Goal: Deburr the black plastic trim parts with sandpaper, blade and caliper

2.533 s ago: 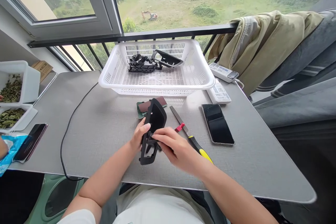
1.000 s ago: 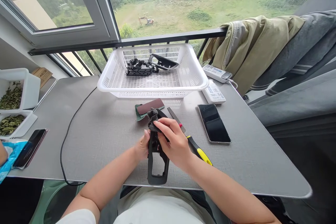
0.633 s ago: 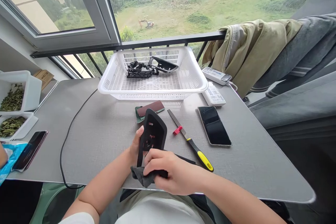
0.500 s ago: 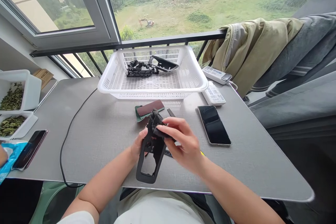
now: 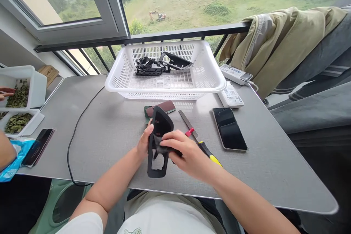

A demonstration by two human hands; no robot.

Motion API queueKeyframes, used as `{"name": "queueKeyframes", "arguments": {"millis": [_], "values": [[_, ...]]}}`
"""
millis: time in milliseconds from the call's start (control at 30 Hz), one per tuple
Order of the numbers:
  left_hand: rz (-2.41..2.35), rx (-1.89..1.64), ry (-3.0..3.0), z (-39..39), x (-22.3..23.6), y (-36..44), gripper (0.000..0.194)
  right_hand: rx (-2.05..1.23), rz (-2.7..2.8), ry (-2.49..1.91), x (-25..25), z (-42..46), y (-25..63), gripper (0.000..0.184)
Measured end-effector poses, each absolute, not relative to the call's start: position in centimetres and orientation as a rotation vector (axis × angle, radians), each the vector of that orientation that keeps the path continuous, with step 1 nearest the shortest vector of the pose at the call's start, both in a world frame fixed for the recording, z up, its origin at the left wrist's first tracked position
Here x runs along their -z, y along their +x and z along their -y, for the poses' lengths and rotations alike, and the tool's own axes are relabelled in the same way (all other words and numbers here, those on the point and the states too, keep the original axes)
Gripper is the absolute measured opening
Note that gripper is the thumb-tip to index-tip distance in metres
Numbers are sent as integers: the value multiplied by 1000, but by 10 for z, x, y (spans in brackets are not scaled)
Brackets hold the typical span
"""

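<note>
A long black plastic frame part (image 5: 159, 126) is held upright over the grey table (image 5: 109, 135), its near end close to the front edge. My left hand (image 5: 144, 142) grips its left side, thumb on the rim. My right hand (image 5: 184, 150) pinches a small dark cloth (image 5: 161, 148) against the middle of the part. Behind the part lie sandpaper pieces (image 5: 160, 107). A file with a yellow-black handle (image 5: 201, 142) lies just right of my right hand.
A white basket (image 5: 208, 80) at the back holds more black parts (image 5: 160, 65). A phone (image 5: 229, 128) and two white devices (image 5: 230, 95) lie at the right. A black cable (image 5: 79, 124) runs on the left. Another person's hands, trays of leaves (image 5: 16, 122) and a phone (image 5: 38, 142) are far left.
My right hand with the cloth has slid from the part's far end down to its middle. The part stands more upright and the file's red tag shows again.
</note>
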State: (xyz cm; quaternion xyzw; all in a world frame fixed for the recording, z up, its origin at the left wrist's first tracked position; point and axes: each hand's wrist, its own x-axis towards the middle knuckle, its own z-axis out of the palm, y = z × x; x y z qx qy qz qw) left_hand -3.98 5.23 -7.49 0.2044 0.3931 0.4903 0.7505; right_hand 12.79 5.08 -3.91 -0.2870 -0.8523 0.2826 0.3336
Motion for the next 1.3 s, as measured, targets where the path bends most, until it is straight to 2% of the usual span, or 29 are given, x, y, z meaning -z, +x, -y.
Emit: {"name": "queueKeyframes", "arguments": {"millis": [67, 133, 200, 300, 400, 533, 633, 767, 867, 1067, 1200, 1300], "values": [[-833, -1095, 507, -52, 76, -37, 46, -471, 2122, -883, 45, -55, 123, 35], [-827, -1158, 550, -53, 77, -35, 42, -345, 2192, -934, 50, -55, 116, 34], [-847, -1196, 548, -54, 76, -36, 40, -432, 2351, -915, 51, -50, 114, 31], [-891, -1186, 472, -58, 71, -41, 47, -846, 2497, -779, 42, -40, 120, 30], [-873, -1188, 406, -59, 66, -46, 54, -1123, 2312, -729, 31, -38, 129, 35], [-760, -1088, 359, -58, 68, -46, 52, -1042, 1988, -655, 29, -37, 122, 39], [-736, -1054, 306, -58, 70, -47, 52, -1045, 2111, -498, 36, -29, 108, 39], [-827, -1324, 285, -63, 63, -52, 45, -1174, 2363, -393, 40, -21, 111, 34], [-862, -1434, 270, -67, 55, -56, 44, -1198, 2382, -504, 39, -26, 131, 33], [-843, -1360, 253, -63, 57, -51, 45, -1018, 1959, -641, 36, -40, 140, 35], [-802, -1333, 236, -60, 60, -47, 42, -867, 2060, -613, 42, -32, 122, 34], [-887, -1427, 266, -62, 59, -48, 40, -943, 2205, -580, 42, -27, 126, 36]]}}
